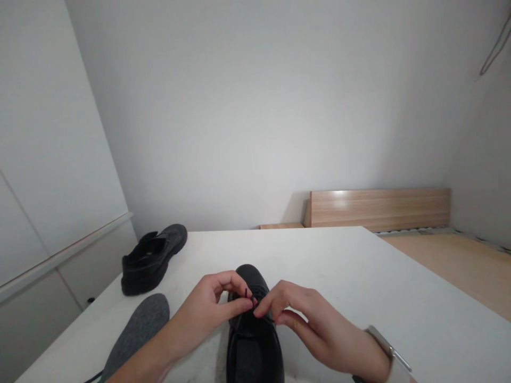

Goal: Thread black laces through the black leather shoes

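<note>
A black shoe (pixel 248 275) stands in front of me on the white table, toe pointing away. Over its lacing area, my left hand (pixel 215 303) pinches a thin black shoelace (pixel 246 292) between thumb and index finger, with a short end sticking up. From the other side, my right hand (pixel 305 316) has its index fingertip against the lace close to the left fingertips. Its thumb is bent beneath, by the shoe's right edge, where a dark strand of lace shows at the fingers. The exact path of the lace is hidden by the fingers.
A second black shoe (pixel 154 260) rests at the table's back left edge. Nearer me lies a grey felt insole (pixel 138 332), partly covered by my left forearm, with a black cord (pixel 94 377) beside it. Behind the white table (pixel 339 266) are a wooden headboard (pixel 379 208) and bed base.
</note>
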Available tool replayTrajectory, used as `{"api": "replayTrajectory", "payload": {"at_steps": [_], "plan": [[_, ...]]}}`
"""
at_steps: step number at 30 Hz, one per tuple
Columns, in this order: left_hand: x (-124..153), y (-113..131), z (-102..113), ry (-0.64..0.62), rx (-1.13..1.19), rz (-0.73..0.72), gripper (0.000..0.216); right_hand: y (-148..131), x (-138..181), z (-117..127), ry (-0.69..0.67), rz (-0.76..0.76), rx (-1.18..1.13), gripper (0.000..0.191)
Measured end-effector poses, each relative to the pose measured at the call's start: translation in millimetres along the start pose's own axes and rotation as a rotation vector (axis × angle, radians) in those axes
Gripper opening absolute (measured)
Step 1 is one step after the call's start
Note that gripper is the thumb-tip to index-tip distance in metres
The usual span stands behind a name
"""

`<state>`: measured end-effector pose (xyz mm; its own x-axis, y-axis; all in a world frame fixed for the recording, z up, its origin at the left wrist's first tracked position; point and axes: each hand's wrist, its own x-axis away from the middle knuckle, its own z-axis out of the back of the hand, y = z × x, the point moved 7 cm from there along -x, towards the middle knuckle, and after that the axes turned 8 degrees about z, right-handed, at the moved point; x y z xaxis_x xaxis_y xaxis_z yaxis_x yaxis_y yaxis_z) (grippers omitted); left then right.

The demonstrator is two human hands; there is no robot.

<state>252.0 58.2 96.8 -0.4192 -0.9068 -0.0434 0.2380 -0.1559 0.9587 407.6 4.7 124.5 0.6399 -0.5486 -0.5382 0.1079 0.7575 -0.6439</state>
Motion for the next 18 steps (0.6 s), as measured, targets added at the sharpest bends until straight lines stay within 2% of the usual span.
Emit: {"api": "replayTrajectory", "payload": {"at_steps": [2,5,9,12,18], "plan": [[1.8,1.2,-0.3,0.014,-0.068,-0.02,0.006,5.7,0.6,0.1,0.033,-0.038,-0.032,0.018],[8.3,9.2,-2.7,0.081,-0.267,-0.122,0.003,17.3,-0.5,-0.5,0.164,-0.077,-0.077,0.018],[26.0,30.3,-15.8,0.179,-0.57,-0.487,0.015,34.4,-3.7,-6.5,0.369,-0.147,-0.125,0.02],[38.4,38.3,-28.6,0.224,-0.722,-0.738,0.022,41.3,-7.1,-14.9,0.405,-0.196,-0.128,0.016],[44.5,35.4,-37.6,0.444,-0.9,-0.893,0.02,55.8,-6.4,-18.8,0.423,-0.295,-0.194,0.017]]}}
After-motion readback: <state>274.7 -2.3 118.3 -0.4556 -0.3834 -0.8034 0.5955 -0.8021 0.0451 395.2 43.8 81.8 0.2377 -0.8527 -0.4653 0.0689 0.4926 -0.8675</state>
